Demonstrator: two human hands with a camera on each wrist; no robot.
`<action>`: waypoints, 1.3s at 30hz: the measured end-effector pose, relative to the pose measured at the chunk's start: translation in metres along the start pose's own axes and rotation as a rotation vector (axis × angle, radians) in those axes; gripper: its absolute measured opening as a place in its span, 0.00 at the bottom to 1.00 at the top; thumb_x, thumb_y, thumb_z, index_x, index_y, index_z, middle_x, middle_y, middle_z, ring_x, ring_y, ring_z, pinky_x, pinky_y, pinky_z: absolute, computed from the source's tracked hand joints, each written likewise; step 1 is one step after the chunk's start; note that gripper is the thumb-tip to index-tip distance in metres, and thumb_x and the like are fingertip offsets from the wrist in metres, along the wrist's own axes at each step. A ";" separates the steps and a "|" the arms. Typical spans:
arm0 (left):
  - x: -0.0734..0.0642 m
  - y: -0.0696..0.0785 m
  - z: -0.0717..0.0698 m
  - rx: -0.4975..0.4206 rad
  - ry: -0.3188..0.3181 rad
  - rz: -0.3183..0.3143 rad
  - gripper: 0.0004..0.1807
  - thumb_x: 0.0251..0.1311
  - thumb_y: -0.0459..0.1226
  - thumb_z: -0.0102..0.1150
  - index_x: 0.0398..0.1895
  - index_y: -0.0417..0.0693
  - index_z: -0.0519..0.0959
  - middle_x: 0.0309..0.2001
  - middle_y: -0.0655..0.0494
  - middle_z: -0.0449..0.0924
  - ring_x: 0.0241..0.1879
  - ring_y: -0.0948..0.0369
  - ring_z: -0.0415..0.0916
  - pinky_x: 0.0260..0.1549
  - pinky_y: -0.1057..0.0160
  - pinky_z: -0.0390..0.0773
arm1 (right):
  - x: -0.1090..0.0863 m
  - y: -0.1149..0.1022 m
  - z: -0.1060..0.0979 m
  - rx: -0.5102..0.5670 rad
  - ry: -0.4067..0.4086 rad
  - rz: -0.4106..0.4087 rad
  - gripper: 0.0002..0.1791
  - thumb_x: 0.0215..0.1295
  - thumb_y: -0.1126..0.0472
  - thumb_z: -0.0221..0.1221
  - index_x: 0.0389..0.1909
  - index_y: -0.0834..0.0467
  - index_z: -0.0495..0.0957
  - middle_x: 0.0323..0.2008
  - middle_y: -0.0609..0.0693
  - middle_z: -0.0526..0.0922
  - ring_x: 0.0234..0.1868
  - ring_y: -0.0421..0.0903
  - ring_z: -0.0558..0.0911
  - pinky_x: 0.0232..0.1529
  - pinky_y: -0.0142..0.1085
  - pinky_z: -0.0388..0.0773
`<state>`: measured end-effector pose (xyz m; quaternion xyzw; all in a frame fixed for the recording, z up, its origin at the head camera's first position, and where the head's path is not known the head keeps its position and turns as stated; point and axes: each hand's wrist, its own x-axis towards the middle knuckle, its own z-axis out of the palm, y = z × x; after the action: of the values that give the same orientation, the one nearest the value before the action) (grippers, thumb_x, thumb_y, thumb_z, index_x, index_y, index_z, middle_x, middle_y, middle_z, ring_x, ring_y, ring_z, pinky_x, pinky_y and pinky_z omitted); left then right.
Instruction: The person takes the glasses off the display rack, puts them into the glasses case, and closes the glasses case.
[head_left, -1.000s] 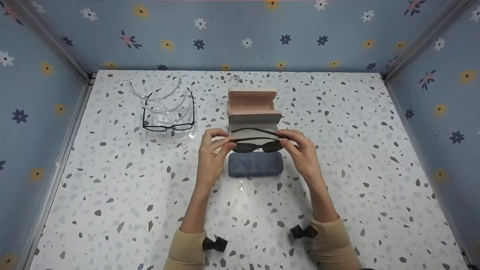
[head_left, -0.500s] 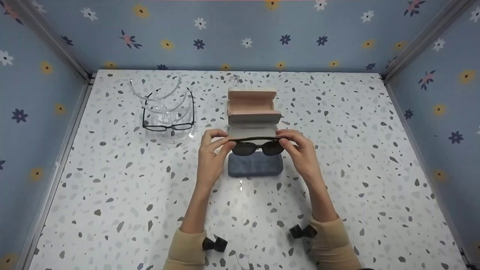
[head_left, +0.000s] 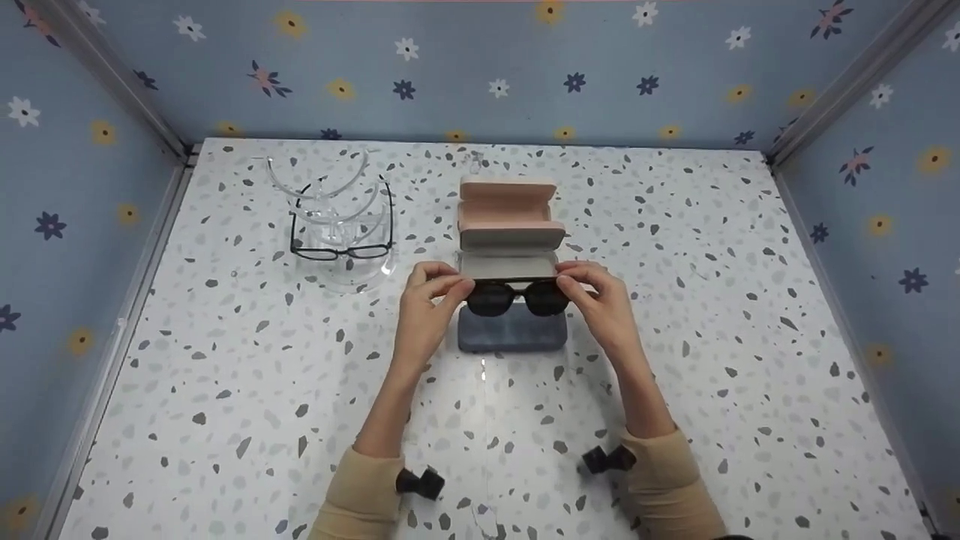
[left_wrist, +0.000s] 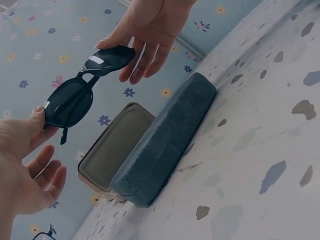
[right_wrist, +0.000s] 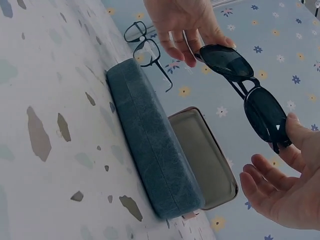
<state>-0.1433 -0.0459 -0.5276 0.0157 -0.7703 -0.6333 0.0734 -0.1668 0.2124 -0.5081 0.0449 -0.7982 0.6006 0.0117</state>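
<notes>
Sunglasses (head_left: 517, 298) are held up in the air above the blue case (head_left: 512, 331), pretty much level, with the dark lenses (head_left: 490, 298) turned back toward the person's side. They're pinched at the 2 outer ends: the left end is nipped between thumb and fingers by the left hand (head_left: 427, 315), and the right end is gripped the same way by the right hand (head_left: 607, 307), with the spare fingers hanging loose lower down. Probably that's done so the lenses don't get smudged and the frame doesn't tip, since the weight is shared between 2 hands. A temple piece (right_wrist: 240, 87) seems to be folded across behind, though whether both are tucked in can't really be made out. Underneath, the blue case is laid on the speckled table (head_left: 720, 315) and looks closed. Just behind it a grey-lined case (head_left: 510, 265) stands open, and behind that a pink-lined case (head_left: 506, 214) is open too, so all 3 are lined up in a row, likely for easy reach. Off to the left, well apart from the hands, black-framed glasses (head_left: 342, 253) are propped on a transparent stand (head_left: 334, 222), presumably so nothing gets rubbed.
</notes>
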 end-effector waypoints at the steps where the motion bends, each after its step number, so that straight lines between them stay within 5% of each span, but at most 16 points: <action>1: 0.002 -0.001 0.000 0.015 -0.007 -0.005 0.14 0.64 0.46 0.69 0.43 0.45 0.90 0.51 0.53 0.77 0.55 0.60 0.73 0.58 0.57 0.77 | 0.002 0.002 0.000 -0.009 0.001 0.009 0.11 0.70 0.60 0.65 0.41 0.66 0.86 0.54 0.58 0.85 0.54 0.41 0.82 0.49 0.27 0.82; 6: 0.009 -0.006 0.000 0.065 -0.019 -0.042 0.14 0.65 0.45 0.69 0.43 0.45 0.90 0.51 0.52 0.77 0.55 0.57 0.75 0.59 0.55 0.79 | 0.013 0.009 0.001 -0.058 0.000 0.051 0.12 0.68 0.60 0.67 0.42 0.67 0.87 0.54 0.60 0.85 0.53 0.41 0.81 0.49 0.27 0.81; 14: 0.025 -0.009 0.005 0.086 0.002 -0.107 0.15 0.65 0.46 0.68 0.43 0.44 0.90 0.52 0.51 0.77 0.53 0.55 0.78 0.55 0.56 0.82 | 0.032 0.013 -0.001 -0.095 0.010 0.083 0.15 0.65 0.57 0.70 0.38 0.68 0.87 0.49 0.60 0.87 0.59 0.49 0.80 0.63 0.40 0.73; 20: 0.035 -0.013 0.007 0.144 0.014 -0.108 0.18 0.64 0.48 0.69 0.43 0.41 0.90 0.52 0.48 0.78 0.55 0.53 0.76 0.53 0.55 0.83 | 0.043 0.019 -0.001 -0.098 0.010 0.121 0.14 0.64 0.55 0.71 0.38 0.64 0.87 0.39 0.49 0.87 0.44 0.39 0.83 0.46 0.30 0.82; 25: 0.045 -0.017 0.007 0.193 0.005 -0.099 0.18 0.63 0.48 0.69 0.42 0.41 0.90 0.50 0.47 0.79 0.53 0.51 0.76 0.55 0.54 0.78 | 0.052 0.023 -0.003 -0.163 -0.008 0.132 0.16 0.63 0.51 0.72 0.37 0.62 0.87 0.31 0.41 0.85 0.31 0.35 0.81 0.36 0.26 0.78; 39: 0.068 -0.022 -0.002 0.257 -0.167 -0.118 0.18 0.68 0.46 0.65 0.43 0.38 0.89 0.56 0.42 0.79 0.58 0.47 0.76 0.62 0.50 0.74 | 0.071 0.025 -0.005 -0.285 -0.082 0.147 0.20 0.62 0.43 0.71 0.30 0.58 0.87 0.22 0.37 0.81 0.25 0.37 0.74 0.28 0.29 0.71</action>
<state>-0.2122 -0.0602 -0.5423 0.0175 -0.8461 -0.5319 -0.0311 -0.2394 0.2200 -0.5260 0.0088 -0.8763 0.4781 -0.0586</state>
